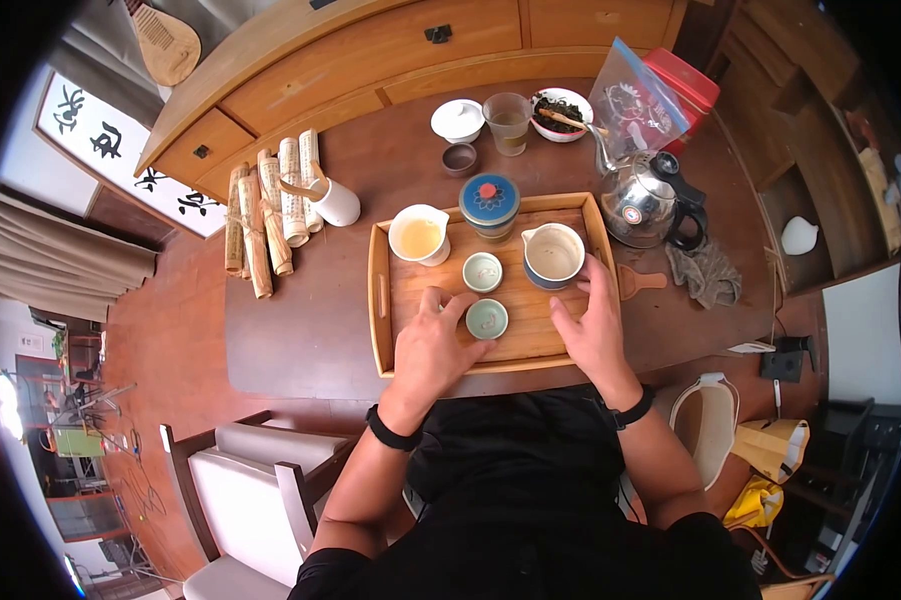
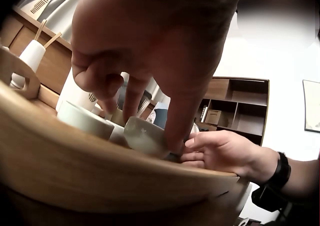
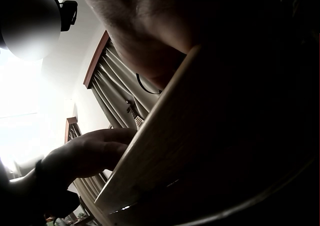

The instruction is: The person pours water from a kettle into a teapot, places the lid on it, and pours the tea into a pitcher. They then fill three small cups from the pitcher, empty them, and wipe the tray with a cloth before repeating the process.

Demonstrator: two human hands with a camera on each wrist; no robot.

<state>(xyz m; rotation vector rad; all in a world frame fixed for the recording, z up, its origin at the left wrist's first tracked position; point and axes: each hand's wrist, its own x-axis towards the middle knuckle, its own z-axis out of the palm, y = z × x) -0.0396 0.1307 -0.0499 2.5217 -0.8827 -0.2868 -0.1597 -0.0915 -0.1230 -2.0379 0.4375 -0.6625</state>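
Observation:
On a wooden tray (image 1: 530, 357), my left hand (image 1: 432, 345) pinches a small pale-green teacup (image 1: 486, 319) between thumb and fingers. The cup looks tilted in the left wrist view, where another pale cup (image 2: 86, 122) stands beside it. A second teacup (image 1: 482, 272) sits just behind the pinched one in the head view. My right hand (image 1: 598, 325) lies at the tray's right side, fingers extended, thumb apart, fingertips close to a spouted pitcher (image 1: 553, 253) with a dark-blue outside. A white pitcher (image 1: 419, 236) of yellowish tea stands back left, near a blue lidded jar (image 1: 490, 205).
Right of the tray stand a steel kettle (image 1: 640, 205) and a crumpled grey cloth (image 1: 705, 275). Behind are a lidded white bowl (image 1: 457, 121), a glass (image 1: 508, 128) and a bowl of dark leaves (image 1: 560, 112). Rolled scrolls (image 1: 270, 205) and a white utensil holder (image 1: 336, 203) lie left.

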